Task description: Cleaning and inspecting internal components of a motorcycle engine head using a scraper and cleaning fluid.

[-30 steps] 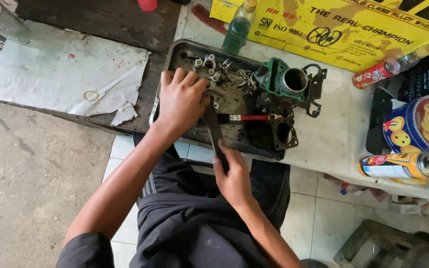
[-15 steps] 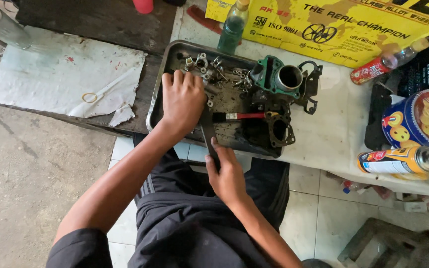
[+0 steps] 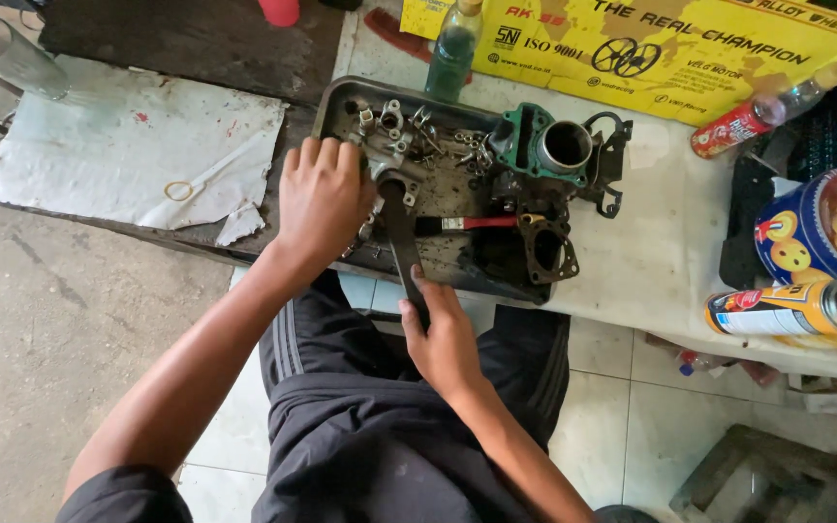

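Note:
A dark metal tray (image 3: 333, 97) holds oily engine parts, several bolts and a green cylinder block (image 3: 542, 147). My left hand (image 3: 320, 199) presses palm-down on a metal part at the tray's left side. My right hand (image 3: 441, 336) grips the lower end of a long dark wrench (image 3: 401, 237). The wrench's head sits on a fitting just right of my left hand. A red-handled tool (image 3: 467, 224) lies across the tray beside a black gasket-shaped part (image 3: 544, 250).
A green bottle (image 3: 454, 50) stands behind the tray and a yellow poster (image 3: 690, 44) lies beyond it. A spray can (image 3: 791, 308), a round blue tin (image 3: 825, 228) and a small red bottle (image 3: 746, 118) sit at right. White paper (image 3: 118, 155) lies at left.
The view has shifted slightly and the tray sits higher in the frame. Both hands keep their hold; the wrench handle has swung a little toward me.

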